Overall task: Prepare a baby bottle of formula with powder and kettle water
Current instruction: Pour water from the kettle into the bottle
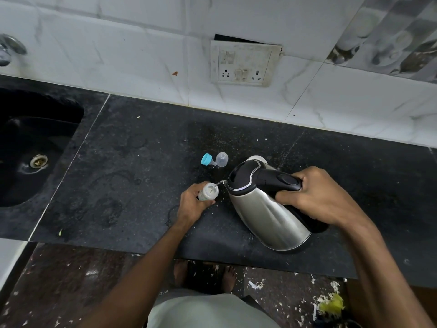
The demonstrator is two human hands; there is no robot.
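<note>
An open baby bottle (209,191) stands on the black counter (132,162), with white powder visible inside. My left hand (192,203) grips it around the body. My right hand (318,195) grips the black handle of a steel kettle (264,209), which is tilted left. A thin stream of water runs from its spout (222,182) into the bottle's mouth. Behind the bottle lie the blue teat ring (206,159) and the clear cap (221,159), side by side on the counter.
A black sink (35,147) with a metal drain lies at the left. A switch and socket plate (243,63) sits on the tiled wall behind. A tap (9,49) shows at the top left. My bare feet (203,275) stand on a littered floor below the counter edge.
</note>
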